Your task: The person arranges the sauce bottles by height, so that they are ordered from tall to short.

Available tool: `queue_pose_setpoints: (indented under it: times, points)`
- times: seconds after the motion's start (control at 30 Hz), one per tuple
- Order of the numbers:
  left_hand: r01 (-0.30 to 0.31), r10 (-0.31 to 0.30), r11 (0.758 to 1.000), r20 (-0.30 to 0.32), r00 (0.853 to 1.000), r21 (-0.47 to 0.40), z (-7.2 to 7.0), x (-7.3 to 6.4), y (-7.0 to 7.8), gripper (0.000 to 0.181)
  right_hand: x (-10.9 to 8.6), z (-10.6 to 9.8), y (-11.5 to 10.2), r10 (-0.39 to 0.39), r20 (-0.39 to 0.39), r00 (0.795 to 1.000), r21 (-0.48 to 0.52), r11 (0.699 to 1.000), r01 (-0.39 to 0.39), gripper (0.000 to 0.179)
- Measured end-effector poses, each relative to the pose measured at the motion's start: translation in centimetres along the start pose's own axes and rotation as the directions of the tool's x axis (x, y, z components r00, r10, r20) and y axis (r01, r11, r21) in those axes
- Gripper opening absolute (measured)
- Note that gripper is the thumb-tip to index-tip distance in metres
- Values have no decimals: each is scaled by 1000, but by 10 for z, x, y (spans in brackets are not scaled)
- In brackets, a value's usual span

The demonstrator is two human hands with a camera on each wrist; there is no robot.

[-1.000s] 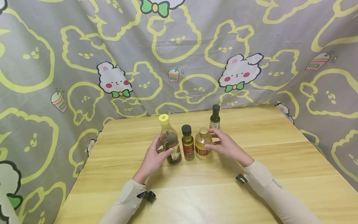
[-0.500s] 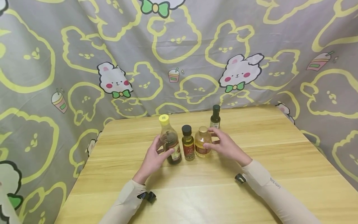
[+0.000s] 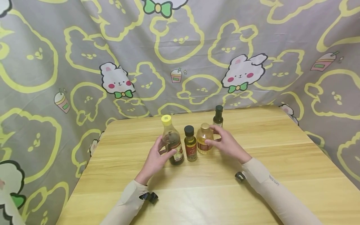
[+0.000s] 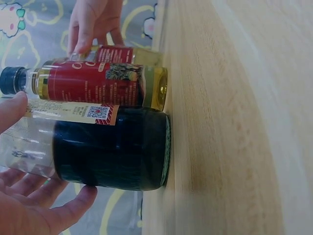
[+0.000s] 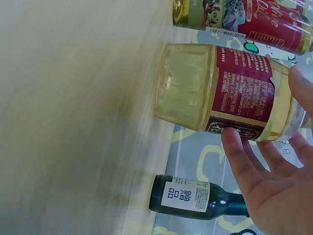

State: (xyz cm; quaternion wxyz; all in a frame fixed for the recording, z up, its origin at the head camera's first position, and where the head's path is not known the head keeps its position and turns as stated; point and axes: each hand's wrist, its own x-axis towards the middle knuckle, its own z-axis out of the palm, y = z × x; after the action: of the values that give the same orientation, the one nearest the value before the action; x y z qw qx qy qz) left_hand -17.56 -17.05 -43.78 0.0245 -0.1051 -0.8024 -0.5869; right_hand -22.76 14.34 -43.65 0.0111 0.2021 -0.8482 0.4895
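My left hand [image 3: 155,157] grips a bottle of dark liquid with a yellow cap [image 3: 173,143]; it stands upright on the table. In the left wrist view the thumb lies on the label side of this dark bottle [image 4: 110,152], and the fingers wrap the other side. My right hand [image 3: 226,142] holds a squat clear bottle of golden oil with a gold cap [image 3: 204,140], thumb in front and fingers at its right side. Between the two held bottles stands a slim olive oil bottle with a black cap and red label [image 3: 191,148], touched by neither hand.
A small dark green bottle [image 5: 183,197] stands behind my right hand, partly hidden by it in the head view. The wooden table [image 3: 197,193] ends at a patterned grey curtain [image 3: 157,103] just behind the bottles.
My right hand has moved the golden oil bottle a little farther back on the table, beside the olive oil bottle. The left hand and its dark bottle stay in place.
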Motion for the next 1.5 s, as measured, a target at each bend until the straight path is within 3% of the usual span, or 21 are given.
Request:
queue_pose_setpoints:
  times: [0.43, 1.0, 1.5]
  points:
    - [-12, 12, 1000, -6, 1000, 14, 0, -1, 0, 68, 17, -1, 5, 39, -47, 998, -74, 996, -42, 73]
    - [4, -4, 1000, -3, 1000, 2, 0, -1, 0, 68, 39, -2, 12, 64, -70, 996, -26, 998, -66, 70]
    - [-1, 1, 1000, 3, 1000, -7, 0, 0, -2, 69, 60, -2, 13, 89, -106, 990, -57, 994, -96, 71]
